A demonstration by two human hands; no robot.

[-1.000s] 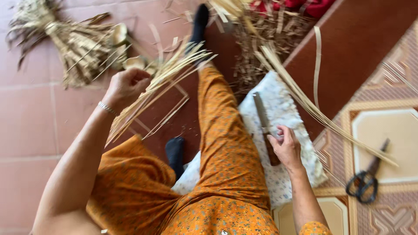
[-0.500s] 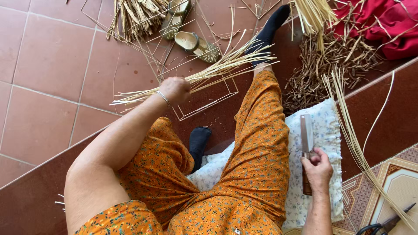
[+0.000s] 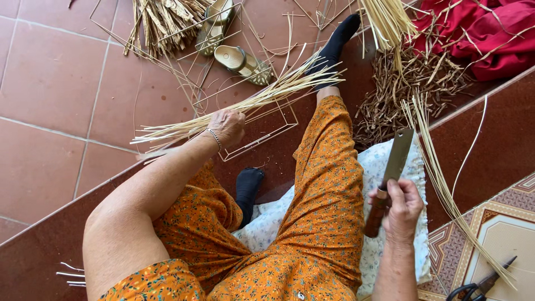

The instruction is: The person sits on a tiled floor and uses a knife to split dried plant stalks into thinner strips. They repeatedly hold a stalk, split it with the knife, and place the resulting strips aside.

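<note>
Straw-coloured thin strips make a long bundle [image 3: 245, 103], and the left hand [image 3: 225, 127] is closed tight around its middle, out over the red tile floor [image 3: 50, 83]. The strips look very light and bendy, a bit springy, and they fan out loose at both ends, so a grip near the middle, where they bunch together, seems best to stop them slipping apart. They look thin enough to snap if bent hard. At about four o'clock from the bundle, the right hand [image 3: 401, 209] is wrapped around the wooden handle of a flat-bladed knife [image 3: 390, 178], blade pointing up. The knife looks hard and sharp, so the handle is the safe place. Two sandals [image 3: 234, 50] lie at twelve o'clock, and a red cloth [image 3: 490, 33] at two o'clock.
</note>
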